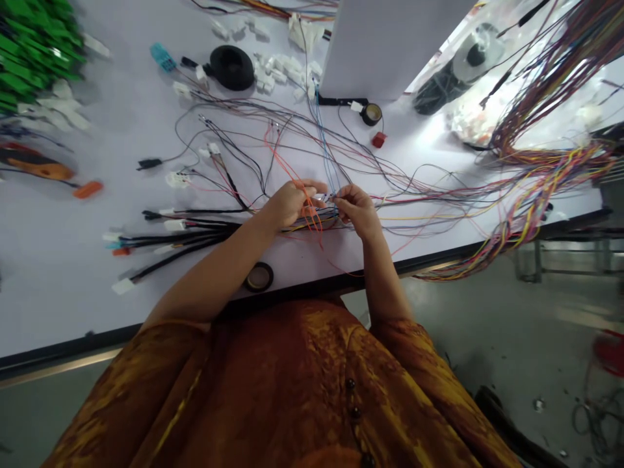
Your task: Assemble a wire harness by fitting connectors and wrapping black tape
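From the head camera, saw the left hand (295,203) partly curled, with thumb and fingers drawn in around a pale piece (319,197) at the tips; judged it gripped, but could not make out its exact form. Found orange wires (310,211) looped across those same fingers, running away from the body and leaning leftward beyond the knuckles, with slack dropping toward the table edge. Saw the right hand (358,205) nearly closed, thumb and forefinger pinched on the lower ends of thin blue wires (324,140). Traced the blue wires' long axis from the right fingertips outward, away from the body and slightly to the left. Noted the key relation in the narrow gap between both hands: pale piece just left of the right fingertips, blue ends just right of the left fingertips, facing across but not clearly touching; placed the blue ends nearer the right hand, the pale piece nearer the left. Noticed black-sheathed branches (192,240) fanned out to the left of the left hand, a black tape roll (258,277) nearer the body, below the left forearm, a red connector (379,139) beyond the right hand, and a thick wire bundle (526,166) well off to its right.
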The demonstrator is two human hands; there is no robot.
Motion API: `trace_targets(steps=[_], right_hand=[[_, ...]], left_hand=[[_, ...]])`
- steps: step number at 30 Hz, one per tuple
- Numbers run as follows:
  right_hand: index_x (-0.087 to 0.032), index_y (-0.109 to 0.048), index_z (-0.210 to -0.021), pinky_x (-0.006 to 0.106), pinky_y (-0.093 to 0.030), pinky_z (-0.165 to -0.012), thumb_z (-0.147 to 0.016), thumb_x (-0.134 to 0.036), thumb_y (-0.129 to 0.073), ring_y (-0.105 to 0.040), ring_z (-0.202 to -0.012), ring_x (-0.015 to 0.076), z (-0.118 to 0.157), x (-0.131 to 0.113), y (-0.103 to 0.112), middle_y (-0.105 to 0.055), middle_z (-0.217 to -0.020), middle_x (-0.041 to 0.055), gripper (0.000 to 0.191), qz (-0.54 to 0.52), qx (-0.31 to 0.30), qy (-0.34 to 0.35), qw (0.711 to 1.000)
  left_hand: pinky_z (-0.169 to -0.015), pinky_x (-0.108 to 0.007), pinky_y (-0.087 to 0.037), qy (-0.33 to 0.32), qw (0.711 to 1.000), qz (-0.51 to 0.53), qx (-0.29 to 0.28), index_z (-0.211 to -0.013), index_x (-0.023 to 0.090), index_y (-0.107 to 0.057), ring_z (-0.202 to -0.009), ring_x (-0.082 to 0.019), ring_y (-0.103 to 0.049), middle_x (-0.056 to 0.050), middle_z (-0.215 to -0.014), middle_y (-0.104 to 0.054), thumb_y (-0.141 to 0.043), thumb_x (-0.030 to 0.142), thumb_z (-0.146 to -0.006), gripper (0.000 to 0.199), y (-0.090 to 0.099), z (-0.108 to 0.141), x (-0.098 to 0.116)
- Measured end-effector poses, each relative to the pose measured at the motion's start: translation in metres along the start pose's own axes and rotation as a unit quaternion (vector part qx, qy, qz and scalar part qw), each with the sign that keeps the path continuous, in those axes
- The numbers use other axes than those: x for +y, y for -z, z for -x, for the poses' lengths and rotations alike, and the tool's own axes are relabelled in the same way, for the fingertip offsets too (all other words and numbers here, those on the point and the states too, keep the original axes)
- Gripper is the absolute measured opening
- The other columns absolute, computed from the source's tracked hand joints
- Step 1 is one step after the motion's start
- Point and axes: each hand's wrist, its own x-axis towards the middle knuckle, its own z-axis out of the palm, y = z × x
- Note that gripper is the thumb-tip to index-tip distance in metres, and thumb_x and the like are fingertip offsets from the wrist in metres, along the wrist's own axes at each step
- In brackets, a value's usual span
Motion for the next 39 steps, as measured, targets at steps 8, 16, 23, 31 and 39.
trace_targets(steps=[8, 16, 23, 31, 39], right_hand=[[-0.020, -0.060, -0.090, 0.018, -0.051, -0.049, -0.074, -0.033, -0.075, -0.061, -0.057, 0.0067, -0.004, 0.011, 0.003, -0.071, -0.085, -0.0011, 0.026, -0.046, -0.030, 0.004, 0.999], [-0.021, -0.061, -0.098, 0.019, -0.051, -0.049, -0.069, -0.035, -0.079, -0.059, -0.056, 0.0066, -0.007, 0.013, 0.002, -0.067, -0.075, -0.0048, 0.036, -0.051, -0.007, -0.009, 0.999], [-0.020, -0.064, -0.091, 0.020, -0.046, -0.045, -0.070, -0.035, -0.075, -0.055, -0.052, 0.0076, -0.002, 0.005, -0.004, -0.061, -0.066, -0.0053, 0.028, -0.034, 0.012, -0.029, 0.999], [-0.021, -0.058, -0.086, 0.019, -0.045, -0.043, -0.070, -0.038, -0.079, -0.048, -0.046, 0.0024, -0.001, 0.005, -0.002, -0.073, -0.096, -0.0019, 0.032, -0.062, -0.017, -0.005, 0.998], [-0.020, -0.069, -0.085, 0.020, -0.036, -0.043, -0.075, -0.047, -0.080, -0.040, -0.045, 0.0061, 0.003, 0.000, -0.002, -0.049, -0.055, -0.0077, 0.031, 0.014, -0.060, 0.013, 0.998]], left_hand=[[-0.043, -0.013, -0.042, 0.006, 0.999, -0.042, -0.023, -0.100, 0.007, -0.072, -0.056, -0.008, -0.065, -0.005, -0.074, -0.067, -0.049, 0.003, -0.090, 0.025, -0.004, -0.003, -0.003], [-0.041, -0.015, -0.042, -0.008, 1.000, -0.001, -0.009, -0.096, 0.007, -0.073, -0.054, -0.009, -0.065, -0.007, -0.080, -0.070, -0.051, 0.003, -0.087, 0.024, -0.004, -0.006, -0.004], [-0.041, -0.017, -0.042, -0.025, 0.999, 0.026, -0.003, -0.093, 0.010, -0.074, -0.057, -0.009, -0.067, -0.012, -0.104, -0.074, -0.057, 0.005, -0.084, 0.020, 0.000, -0.002, -0.006], [-0.043, -0.016, -0.042, -0.034, 0.999, 0.015, 0.019, -0.101, 0.011, -0.071, -0.054, -0.008, -0.063, -0.004, -0.075, -0.066, -0.046, 0.002, -0.090, 0.028, -0.008, 0.001, -0.005], [-0.046, -0.014, -0.042, -0.060, 0.998, -0.020, -0.019, -0.084, 0.011, -0.068, -0.063, -0.009, -0.066, -0.003, -0.073, -0.066, -0.057, 0.014, -0.095, 0.016, -0.003, -0.007, -0.009]])
